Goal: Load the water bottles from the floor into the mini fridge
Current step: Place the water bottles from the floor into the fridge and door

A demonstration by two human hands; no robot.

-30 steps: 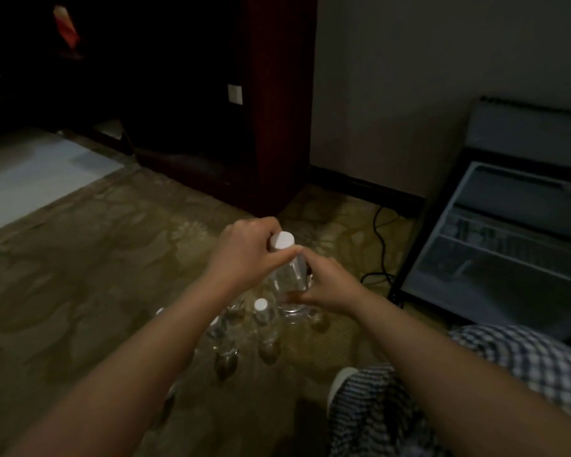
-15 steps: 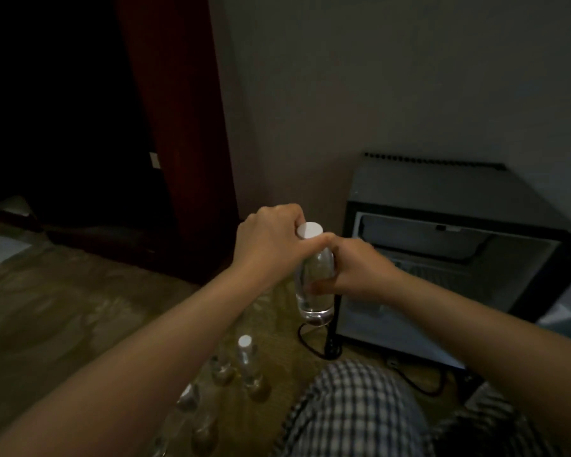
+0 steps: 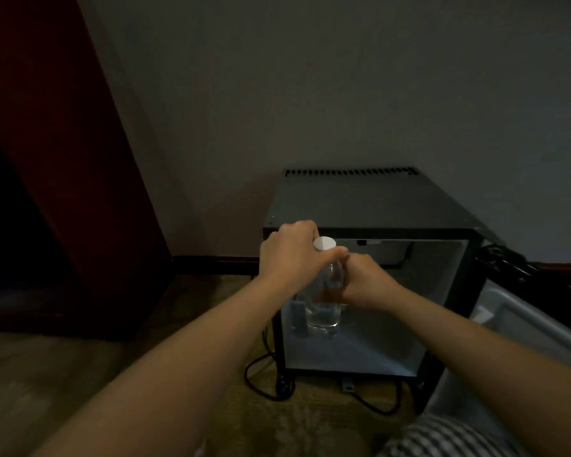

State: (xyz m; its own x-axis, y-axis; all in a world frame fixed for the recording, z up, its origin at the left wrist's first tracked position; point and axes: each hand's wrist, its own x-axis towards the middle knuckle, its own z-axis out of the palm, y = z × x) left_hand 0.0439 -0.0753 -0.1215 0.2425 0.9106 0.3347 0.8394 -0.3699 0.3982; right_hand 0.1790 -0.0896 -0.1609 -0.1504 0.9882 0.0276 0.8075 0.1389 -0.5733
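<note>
While both arms reach toward the open mini fridge (image 3: pixel 360 202), a clear water bottle (image 3: pixel 323 311) is held upright between the hands, in front of the left part of the fridge's opening. The left hand (image 3: pixel 289 255) has its fingers curled round the neck, just under the white cap (image 3: pixel 324 243). The right hand (image 3: pixel 365 282) is wrapped round the middle of the bottle from the right side. The bottle's base hangs above the fridge's inner floor; whether it has crossed the front edge cannot be told. The fridge door (image 3: pixel 524 321) stands swung open to the right. A black cord (image 3: pixel 285 385) lies on the patterned carpet (image 3: pixel 80 374) by the fridge's lower left corner. Checked cloth (image 3: pixel 442 437) shows at the lower right edge.
</note>
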